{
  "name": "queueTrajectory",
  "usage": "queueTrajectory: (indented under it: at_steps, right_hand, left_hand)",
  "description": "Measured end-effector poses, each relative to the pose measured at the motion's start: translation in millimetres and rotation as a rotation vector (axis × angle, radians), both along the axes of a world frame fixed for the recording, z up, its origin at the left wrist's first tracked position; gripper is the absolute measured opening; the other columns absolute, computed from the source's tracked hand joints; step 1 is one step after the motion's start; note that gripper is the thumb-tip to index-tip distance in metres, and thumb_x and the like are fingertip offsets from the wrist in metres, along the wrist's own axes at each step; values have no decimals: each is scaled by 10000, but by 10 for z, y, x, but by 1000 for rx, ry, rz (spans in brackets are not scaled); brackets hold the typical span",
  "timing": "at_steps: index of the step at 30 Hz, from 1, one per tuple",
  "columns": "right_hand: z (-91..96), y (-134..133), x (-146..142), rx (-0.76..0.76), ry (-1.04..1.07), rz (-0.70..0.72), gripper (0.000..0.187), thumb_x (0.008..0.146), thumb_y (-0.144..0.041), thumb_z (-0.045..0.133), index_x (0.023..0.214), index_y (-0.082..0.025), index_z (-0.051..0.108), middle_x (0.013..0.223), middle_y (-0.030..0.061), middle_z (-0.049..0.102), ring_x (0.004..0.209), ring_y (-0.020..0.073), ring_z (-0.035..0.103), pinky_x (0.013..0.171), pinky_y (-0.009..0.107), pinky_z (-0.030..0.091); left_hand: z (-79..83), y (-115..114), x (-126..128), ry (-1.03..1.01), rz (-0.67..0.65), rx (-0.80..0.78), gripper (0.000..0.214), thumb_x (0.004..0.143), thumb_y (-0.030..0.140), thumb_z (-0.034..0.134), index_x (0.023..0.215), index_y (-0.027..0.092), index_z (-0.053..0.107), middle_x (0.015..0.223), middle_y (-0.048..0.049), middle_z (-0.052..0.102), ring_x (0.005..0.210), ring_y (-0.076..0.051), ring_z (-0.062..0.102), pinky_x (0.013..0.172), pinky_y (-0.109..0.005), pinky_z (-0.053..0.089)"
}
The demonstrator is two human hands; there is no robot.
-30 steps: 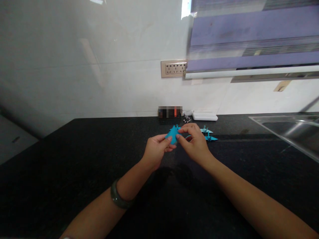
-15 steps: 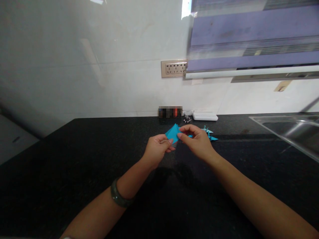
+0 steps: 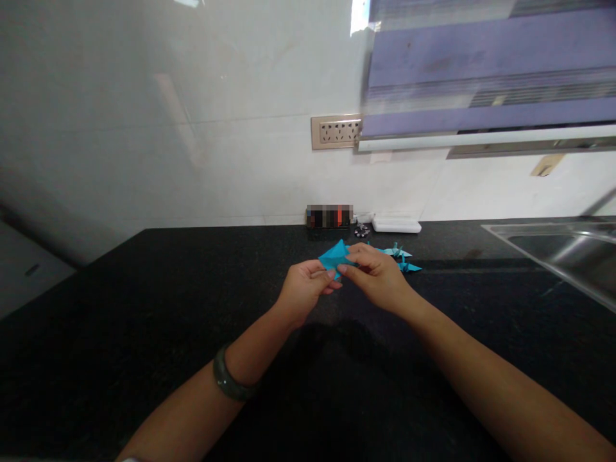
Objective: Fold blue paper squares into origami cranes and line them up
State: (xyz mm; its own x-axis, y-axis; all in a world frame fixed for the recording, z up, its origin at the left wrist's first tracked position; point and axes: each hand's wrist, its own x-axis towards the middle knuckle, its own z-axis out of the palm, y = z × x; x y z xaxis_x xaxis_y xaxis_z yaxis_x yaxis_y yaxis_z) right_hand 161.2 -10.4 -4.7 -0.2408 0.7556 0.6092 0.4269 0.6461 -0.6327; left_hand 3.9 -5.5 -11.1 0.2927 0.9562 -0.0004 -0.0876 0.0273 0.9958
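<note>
A folded piece of blue origami paper (image 3: pixel 333 256) is held between my two hands above the dark counter. My left hand (image 3: pixel 308 285) pinches its lower left part, thumb on the near side. On the right, my right hand (image 3: pixel 378 276) grips the right edge, its thumb at the lower flap and fingers curled behind. Part of the paper is hidden by my fingers. Just past my right hand lie folded blue paper cranes (image 3: pixel 409 267), partly covered by that hand.
Black stone countertop (image 3: pixel 202 333) spreads under my arms. Along the wall sit a blurred dark box (image 3: pixel 330 217), a black-and-white beaded ring (image 3: pixel 361 230) and a white plastic bar (image 3: pixel 397 224). A steel sink (image 3: pixel 568 253) is at the right. A socket panel (image 3: pixel 337 132) is on the wall.
My right thumb and fingers have shifted slightly left and down on the paper. A lower flap of the paper now folds out toward the right. My left hand has barely moved.
</note>
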Motion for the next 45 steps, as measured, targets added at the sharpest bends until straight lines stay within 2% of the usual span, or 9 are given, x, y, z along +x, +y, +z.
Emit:
queueTrajectory:
  at_steps: [7, 13, 21, 24, 30, 34, 37, 41, 45]
  right_hand:
    - [35, -23, -27, -111, 78, 12, 156, 792, -194, 539, 667, -180, 630, 660, -3, 561, 674, 122, 516, 643, 272, 409]
    - [-17, 7, -13, -82, 82, 13, 118, 754, -170, 575, 766, -222, 681, 728, 4, 584, 715, 133, 530, 663, 288, 417]
    - [-33, 18, 27, -141, 91, 40, 162, 752, -209, 594, 834, -293, 705, 839, 10, 612, 790, 154, 559, 724, 331, 453]
    - [-19, 9, 29, -106, 44, 83, 173, 769, -224, 582, 875, -299, 697, 845, 13, 610, 798, 153, 559, 725, 326, 448]
    - [78, -56, 55, 88, -217, 147, 186, 798, -235, 543, 914, -271, 684, 893, 38, 578, 837, 155, 520, 734, 316, 415]
    - [127, -86, 38, 7, -199, 78, 251, 848, -264, 450, 772, -200, 681, 756, 25, 538, 721, 133, 495, 660, 287, 402]
    - [108, -66, 21, -60, -99, 5, 311, 858, -214, 406, 650, -184, 635, 720, 18, 537, 690, 123, 502, 640, 274, 404]
    - [66, -38, 25, 8, -45, -76, 58, 746, -171, 560, 779, -191, 603, 858, 41, 564, 813, 158, 530, 666, 280, 428]
    - [67, -35, 49, 153, -162, -17, 283, 750, -149, 550, 1025, -214, 561, 992, 73, 579, 909, 187, 525, 746, 329, 430]
  left_hand:
    - [14, -8, 8, 32, -30, 16, 154, 705, 266, 615, 738, 115, 627, 784, -67, 678, 628, -116, 614, 580, -222, 448]
    - [26, -10, 13, 63, -11, 64, 140, 731, 237, 578, 744, 107, 628, 692, -52, 659, 603, -111, 601, 574, -221, 447]
    - [36, -23, 9, 52, -28, 54, 149, 732, 244, 578, 752, 105, 628, 728, -62, 665, 605, -111, 604, 571, -221, 448]
    - [45, -15, 7, 55, -28, 46, 150, 732, 239, 577, 781, 111, 638, 693, -48, 660, 600, -109, 602, 567, -214, 442]
    - [20, 12, 7, 36, -10, 38, 145, 690, 236, 618, 751, 107, 642, 635, -28, 640, 576, -97, 567, 573, -210, 436]
    - [-2, 10, 9, 67, -36, 60, 188, 708, 273, 604, 807, 117, 638, 704, -47, 657, 618, -115, 591, 584, -219, 442]
    - [-23, 12, 3, 175, -66, 143, 176, 757, 261, 534, 828, 132, 630, 731, -52, 658, 659, -131, 603, 600, -229, 441]
    - [-15, 18, -47, 362, -64, 374, 174, 790, 238, 459, 767, 156, 611, 706, -33, 633, 679, -137, 582, 624, -235, 431]
    - [48, -6, -98, 531, -89, 562, 188, 799, 239, 441, 716, 176, 597, 702, -19, 617, 682, -140, 563, 639, -240, 416]
